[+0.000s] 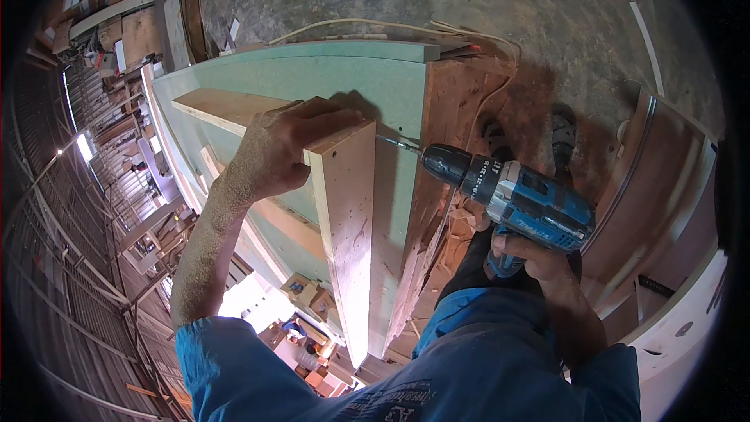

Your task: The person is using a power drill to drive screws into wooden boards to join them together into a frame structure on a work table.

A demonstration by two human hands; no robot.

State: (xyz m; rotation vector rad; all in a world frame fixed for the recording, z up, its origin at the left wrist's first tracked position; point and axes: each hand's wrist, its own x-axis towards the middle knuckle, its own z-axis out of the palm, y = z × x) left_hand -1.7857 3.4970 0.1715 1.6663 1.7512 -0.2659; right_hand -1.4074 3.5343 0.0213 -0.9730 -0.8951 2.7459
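My right hand (533, 256) is wrapped around the grip of a blue and black cordless drill (539, 207). A long thin bit (402, 144) sticks out of its chuck toward the left. The bit's tip is at the edge of a pale wooden board (348, 211) near its upper end; whether it touches cannot be made out. My left hand (277, 148), dusted with sawdust like the forearm, is closed over the corner where this board meets a second wooden strip (223, 103). Both pieces stand against a light green panel (394, 98).
A reddish-brown wooden surface (453, 90) borders the green panel on the right. A pale cable (336, 22) runs across the concrete floor (547, 8) behind it. At far right stands a curved panel (637, 180). Stacked timber (129, 31) lies at the far left.
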